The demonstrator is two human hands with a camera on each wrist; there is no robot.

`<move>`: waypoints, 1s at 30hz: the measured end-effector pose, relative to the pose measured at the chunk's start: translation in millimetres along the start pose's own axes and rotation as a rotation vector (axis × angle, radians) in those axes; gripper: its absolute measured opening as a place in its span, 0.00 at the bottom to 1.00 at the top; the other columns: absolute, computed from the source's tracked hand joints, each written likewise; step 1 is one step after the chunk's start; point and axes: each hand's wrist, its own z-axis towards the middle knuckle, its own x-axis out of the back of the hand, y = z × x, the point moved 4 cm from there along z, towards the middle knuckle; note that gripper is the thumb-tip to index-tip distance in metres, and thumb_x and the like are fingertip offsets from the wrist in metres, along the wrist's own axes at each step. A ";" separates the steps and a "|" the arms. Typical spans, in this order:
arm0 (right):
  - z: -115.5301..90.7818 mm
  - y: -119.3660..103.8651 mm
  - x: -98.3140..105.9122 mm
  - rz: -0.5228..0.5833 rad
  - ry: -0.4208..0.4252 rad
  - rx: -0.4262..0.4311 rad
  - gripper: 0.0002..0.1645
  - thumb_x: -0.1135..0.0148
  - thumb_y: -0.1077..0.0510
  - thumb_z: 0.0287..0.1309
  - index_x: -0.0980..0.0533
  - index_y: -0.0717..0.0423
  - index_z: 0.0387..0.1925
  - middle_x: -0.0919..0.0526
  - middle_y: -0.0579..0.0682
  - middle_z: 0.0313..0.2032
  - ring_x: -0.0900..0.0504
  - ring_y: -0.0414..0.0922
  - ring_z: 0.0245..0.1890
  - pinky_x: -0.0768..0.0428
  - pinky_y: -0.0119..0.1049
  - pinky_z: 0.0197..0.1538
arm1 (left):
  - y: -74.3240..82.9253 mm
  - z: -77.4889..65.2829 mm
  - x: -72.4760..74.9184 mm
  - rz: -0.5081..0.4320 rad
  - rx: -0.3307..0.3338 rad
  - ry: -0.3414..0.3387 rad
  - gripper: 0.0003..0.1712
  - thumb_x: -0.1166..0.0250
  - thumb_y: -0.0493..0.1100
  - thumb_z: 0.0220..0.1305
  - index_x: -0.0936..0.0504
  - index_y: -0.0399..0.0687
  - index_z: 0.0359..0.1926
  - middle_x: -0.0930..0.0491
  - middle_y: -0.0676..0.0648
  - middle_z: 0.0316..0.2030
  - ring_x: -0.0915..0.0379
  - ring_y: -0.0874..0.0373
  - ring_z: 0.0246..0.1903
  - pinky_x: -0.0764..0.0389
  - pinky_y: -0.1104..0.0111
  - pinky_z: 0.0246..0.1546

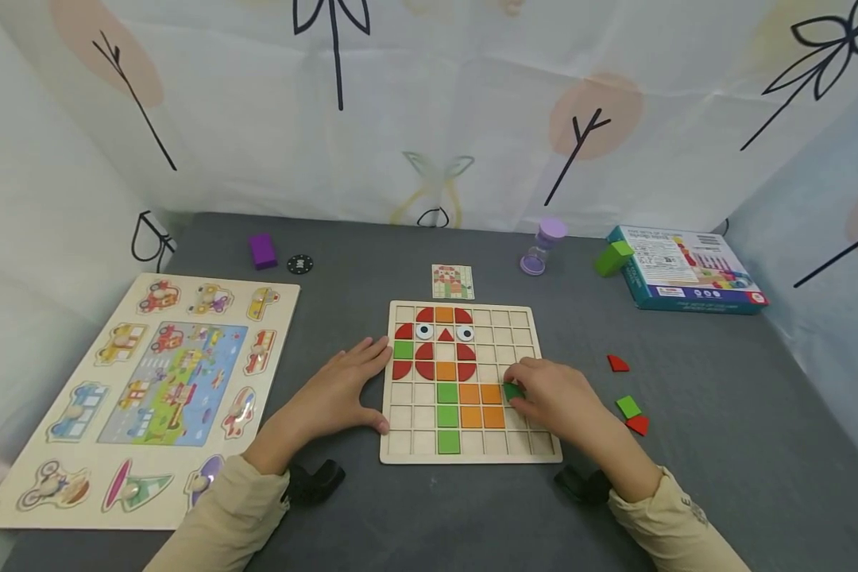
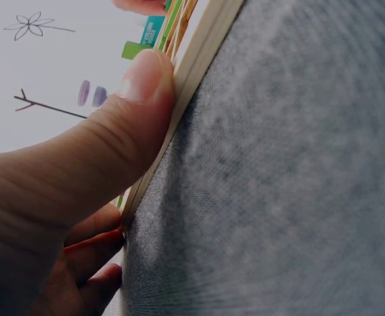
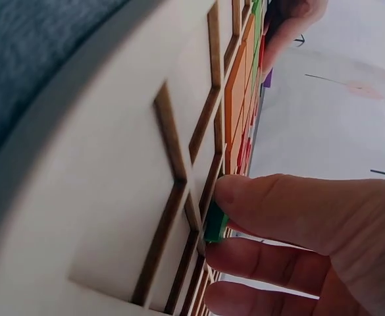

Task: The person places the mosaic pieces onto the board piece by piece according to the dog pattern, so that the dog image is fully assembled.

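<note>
A wooden grid board [image 1: 508,319] lies in front of me, with red, orange and green tiles and two eye pieces set in its cells. My left hand [image 1: 339,389] rests along the board's left edge, fingers spread; in the left wrist view the thumb [image 2: 129,125] touches the board's side. Thumb and fingers of my right hand [image 1: 561,397] pinch a green tile [image 1: 513,391] at a cell just right of the orange tiles [image 1: 481,405]. The right wrist view shows the same green tile [image 3: 215,225] against the grid, partly hidden by the thumb.
Red and green loose pieces [image 1: 627,407] lie right of the board. A picture card [image 1: 453,282], an hourglass [image 1: 541,246], a green block [image 1: 613,258] and a game box [image 1: 693,266] stand behind. A peg puzzle [image 1: 257,469], purple block [image 1: 262,251] and black disc [image 1: 300,264] are at left.
</note>
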 end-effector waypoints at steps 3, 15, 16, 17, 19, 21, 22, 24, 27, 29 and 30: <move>-1.3 -0.9 1.0 0.014 -0.009 0.001 0.16 0.32 0.53 0.43 0.22 0.49 0.37 0.24 0.41 0.29 0.31 0.37 0.25 0.29 0.30 0.29 | 0.6 0.6 0.1 -0.005 -0.001 -0.002 0.59 0.27 0.59 0.32 0.43 0.43 0.65 0.49 0.46 0.67 0.59 0.48 0.67 0.52 0.48 0.62; -20.9 8.1 11.3 0.058 -0.006 -0.033 0.18 0.33 0.52 0.44 0.22 0.48 0.41 0.26 0.40 0.27 0.32 0.36 0.24 0.33 0.29 0.24 | -0.4 0.8 -0.7 -0.004 0.000 -0.008 0.60 0.27 0.59 0.32 0.44 0.43 0.65 0.49 0.46 0.67 0.59 0.48 0.67 0.52 0.48 0.62; -24.4 11.8 12.8 0.055 0.007 -0.040 0.18 0.33 0.53 0.44 0.22 0.48 0.41 0.25 0.41 0.29 0.30 0.36 0.25 0.31 0.29 0.25 | -0.4 0.8 -0.9 -0.004 -0.001 -0.008 0.60 0.27 0.59 0.32 0.44 0.43 0.66 0.49 0.46 0.67 0.59 0.48 0.67 0.52 0.48 0.62; -28.0 16.0 14.3 0.054 0.021 -0.048 0.19 0.33 0.53 0.44 0.22 0.48 0.42 0.24 0.41 0.30 0.29 0.36 0.26 0.31 0.30 0.25 | -0.4 0.7 -0.9 -0.006 -0.001 -0.009 0.60 0.27 0.59 0.32 0.44 0.43 0.66 0.49 0.46 0.67 0.59 0.48 0.67 0.52 0.48 0.62; -35.3 25.6 16.4 0.052 0.037 -0.072 0.20 0.32 0.53 0.43 0.23 0.49 0.42 0.23 0.43 0.32 0.27 0.38 0.28 0.29 0.31 0.26 | -0.5 0.7 -1.0 -0.010 -0.001 -0.010 0.59 0.27 0.59 0.33 0.44 0.43 0.66 0.50 0.46 0.67 0.60 0.48 0.67 0.52 0.48 0.62; -42.7 36.9 18.4 0.056 0.042 -0.109 0.21 0.32 0.53 0.43 0.23 0.50 0.43 0.22 0.44 0.33 0.26 0.39 0.29 0.27 0.33 0.27 | -0.3 0.7 -0.9 -0.014 -0.002 -0.011 0.59 0.27 0.59 0.33 0.44 0.43 0.66 0.50 0.46 0.67 0.60 0.48 0.67 0.52 0.47 0.62; -46.7 43.2 19.1 0.064 0.043 -0.131 0.21 0.32 0.54 0.43 0.23 0.50 0.43 0.22 0.45 0.33 0.25 0.40 0.29 0.26 0.35 0.27 | -0.3 0.6 -0.8 -0.014 -0.003 -0.011 0.59 0.27 0.59 0.33 0.44 0.43 0.66 0.50 0.46 0.67 0.60 0.48 0.67 0.52 0.47 0.62; -54.9 56.5 20.1 0.075 0.045 -0.176 0.21 0.33 0.55 0.44 0.23 0.51 0.44 0.22 0.46 0.33 0.24 0.42 0.30 0.25 0.37 0.28 | -0.2 0.6 -0.6 -0.013 -0.004 -0.010 0.59 0.27 0.60 0.33 0.44 0.43 0.66 0.50 0.46 0.67 0.60 0.48 0.67 0.52 0.47 0.62; -67.4 76.1 20.0 0.081 0.051 -0.232 0.22 0.33 0.56 0.44 0.24 0.53 0.45 0.22 0.50 0.37 0.22 0.45 0.33 0.24 0.42 0.30 | 0.0 0.7 -0.4 -0.011 -0.005 -0.012 0.60 0.28 0.60 0.33 0.45 0.43 0.66 0.50 0.46 0.67 0.60 0.48 0.67 0.52 0.47 0.62; -74.4 87.6 18.3 0.082 0.044 -0.260 0.22 0.33 0.56 0.44 0.24 0.54 0.45 0.22 0.53 0.39 0.22 0.46 0.33 0.24 0.43 0.30 | -0.1 0.8 -0.4 -0.011 -0.004 -0.013 0.60 0.28 0.60 0.33 0.45 0.43 0.66 0.50 0.46 0.67 0.60 0.48 0.67 0.53 0.47 0.62; -77.2 92.5 17.2 0.084 0.042 -0.268 0.22 0.33 0.56 0.44 0.24 0.55 0.45 0.22 0.54 0.40 0.22 0.47 0.34 0.24 0.44 0.31 | 0.0 0.8 -0.5 -0.012 -0.004 -0.014 0.60 0.27 0.60 0.33 0.45 0.43 0.66 0.50 0.46 0.67 0.60 0.47 0.67 0.53 0.47 0.62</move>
